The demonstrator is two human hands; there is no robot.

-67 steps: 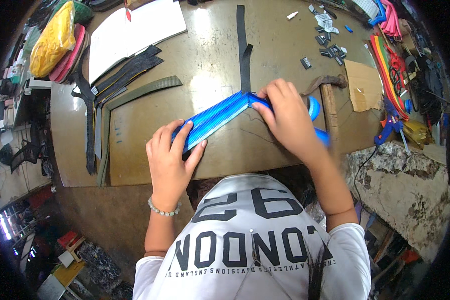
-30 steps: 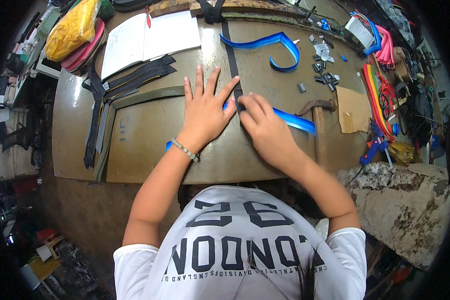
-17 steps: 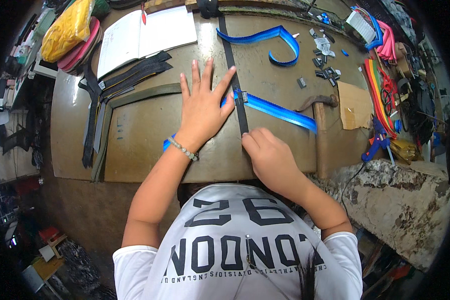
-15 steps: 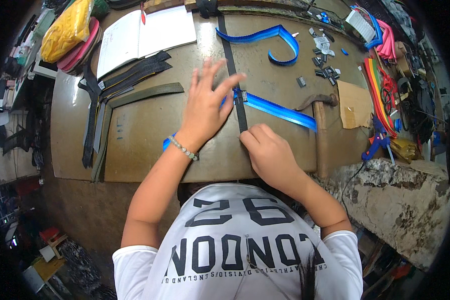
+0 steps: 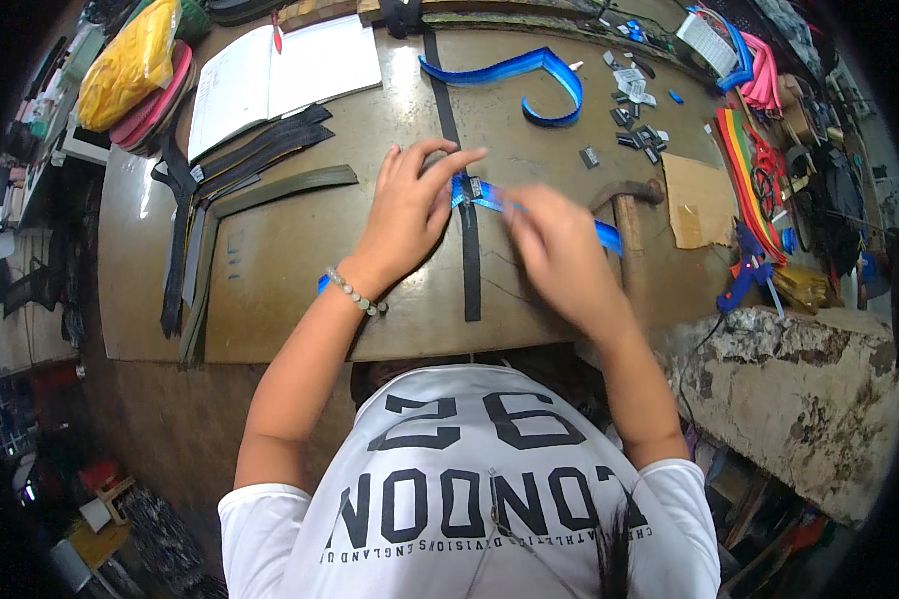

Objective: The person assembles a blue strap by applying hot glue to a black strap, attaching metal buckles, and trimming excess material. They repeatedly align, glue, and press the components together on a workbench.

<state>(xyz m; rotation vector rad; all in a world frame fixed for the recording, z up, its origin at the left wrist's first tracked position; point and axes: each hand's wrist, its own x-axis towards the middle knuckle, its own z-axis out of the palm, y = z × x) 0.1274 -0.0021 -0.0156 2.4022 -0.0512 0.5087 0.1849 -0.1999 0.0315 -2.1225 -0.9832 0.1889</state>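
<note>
A shiny blue ribbon strap [image 5: 609,238] lies crosswise over a long black strap [image 5: 471,270] on the table. Where they cross sits a small black label [image 5: 474,188]. My left hand [image 5: 402,205] rests over the blue strap just left of the crossing, thumb against it and fingers apart, index stretched toward the far side. Right of the crossing, my right hand [image 5: 561,245] is over the blue strap, its fingertips near the label. Motion smears those fingers, so whether they grip the strap cannot be made out. The near end of the black strap lies loose.
A hammer [image 5: 627,225] stands at the right beside a cardboard piece [image 5: 697,200]. Farther off lie another blue strap [image 5: 504,72] and several small black labels [image 5: 629,115]. An open notebook [image 5: 235,95], dark straps [image 5: 260,150] and a yellow bag [image 5: 130,65] occupy the left. A glue gun [image 5: 744,270] is at far right.
My right hand has left the near part of the black strap and moved up to the blue strap. The left hand's fingers have curled slightly nearer the crossing.
</note>
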